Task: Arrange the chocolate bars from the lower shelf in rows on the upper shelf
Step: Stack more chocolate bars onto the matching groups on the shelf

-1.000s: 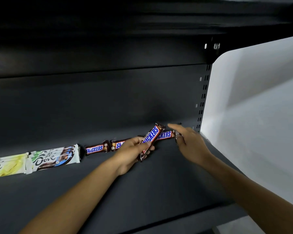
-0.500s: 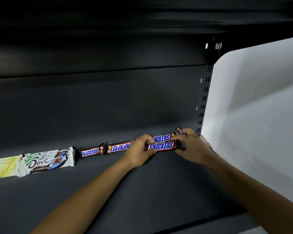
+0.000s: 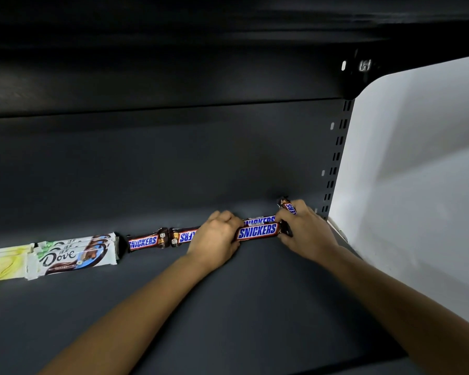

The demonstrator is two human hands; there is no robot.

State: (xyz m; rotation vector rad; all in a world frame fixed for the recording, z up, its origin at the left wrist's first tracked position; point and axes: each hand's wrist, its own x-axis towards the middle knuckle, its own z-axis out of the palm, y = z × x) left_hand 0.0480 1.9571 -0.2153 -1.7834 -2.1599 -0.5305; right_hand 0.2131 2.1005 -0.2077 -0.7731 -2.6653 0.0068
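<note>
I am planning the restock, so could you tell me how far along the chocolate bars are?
Done: Dove bars and a Snickers row lie along the shelf. In hand: left hand and right hand grip the front Snickers, set before another. Left: remaining stock is out of view, so I cannot tell.

This seems a shop; a dark metal shelf (image 3: 255, 307) carries branded chocolate bars (image 3: 142, 241) in one row, left of the fingers (image 3: 224, 217); a slotted upright (image 3: 336, 163) rises right of them.
</note>
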